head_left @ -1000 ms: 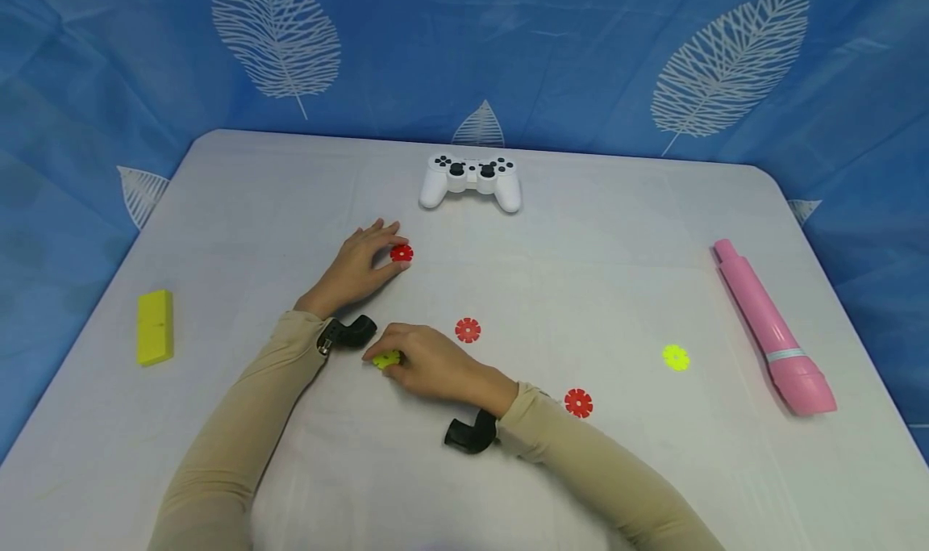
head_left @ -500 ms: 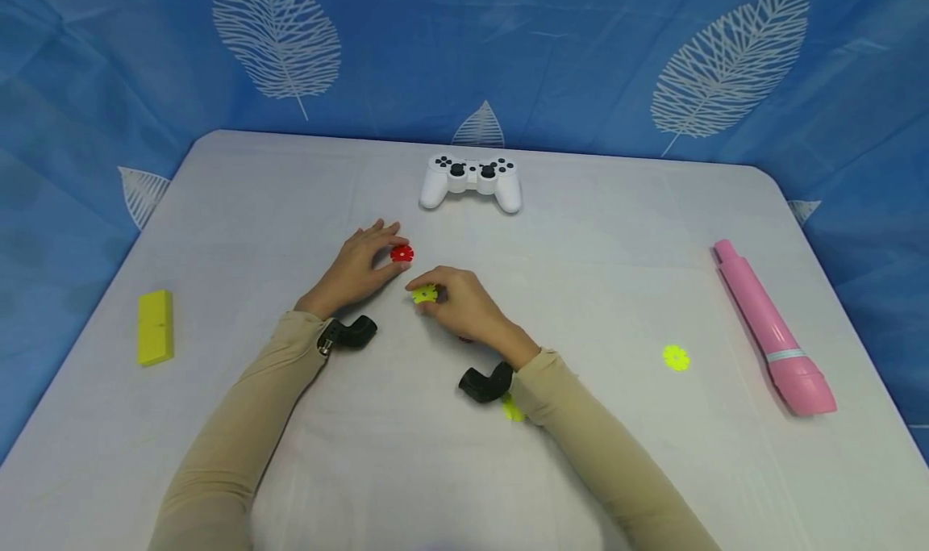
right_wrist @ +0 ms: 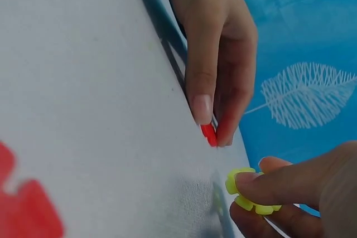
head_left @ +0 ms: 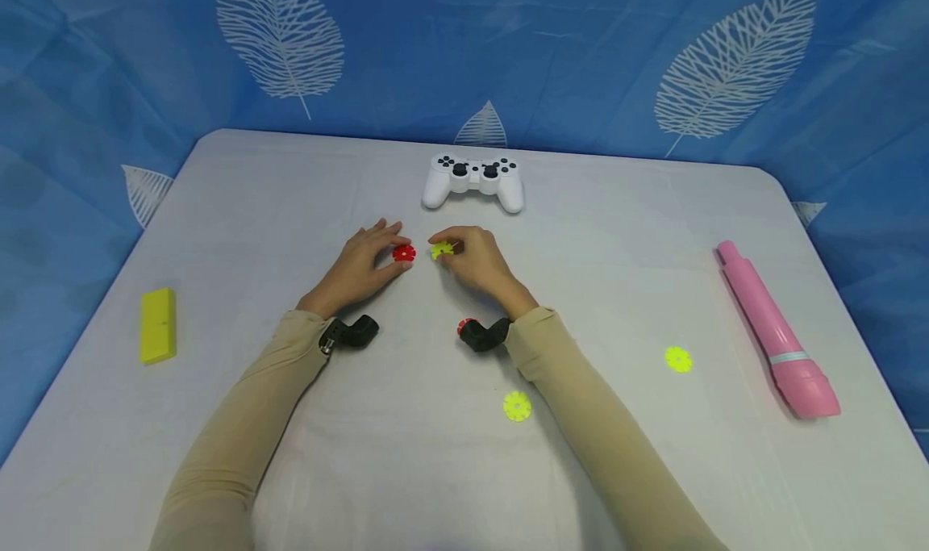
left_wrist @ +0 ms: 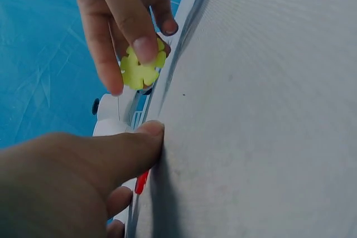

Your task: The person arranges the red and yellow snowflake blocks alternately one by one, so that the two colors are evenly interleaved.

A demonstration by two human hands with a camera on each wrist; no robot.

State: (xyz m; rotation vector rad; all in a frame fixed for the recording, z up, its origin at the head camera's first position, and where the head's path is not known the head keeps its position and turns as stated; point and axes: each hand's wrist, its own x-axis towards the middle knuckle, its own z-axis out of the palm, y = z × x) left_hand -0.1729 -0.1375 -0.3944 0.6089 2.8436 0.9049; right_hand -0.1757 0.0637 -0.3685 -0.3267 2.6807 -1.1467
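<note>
My left hand [head_left: 359, 260] rests on the white table, thumb and index finger at either side of a red notched plastic disc [head_left: 404, 253]. In the right wrist view that red disc [right_wrist: 208, 134] shows edge-on between the fingertips. Just to its right, my right hand [head_left: 475, 260] pinches a yellow notched disc [head_left: 441, 250] between thumb and fingers. The left wrist view has this yellow disc [left_wrist: 139, 71] tilted, above the table, with the thumb over its face. A small gap separates the two discs.
Another red disc [head_left: 462, 323] lies partly hidden under the right wrist's black camera mount [head_left: 485, 335]. Two yellow discs lie nearer the front [head_left: 517, 406] and to the right [head_left: 678, 359]. A white game controller [head_left: 473, 181], pink microphone-shaped object [head_left: 778, 329] and yellow block [head_left: 158, 326] surround them.
My right hand has carried the yellow disc away from me and to the right, up beside the red disc. A yellow disc nearer the front has come into view. The left hand stays put.
</note>
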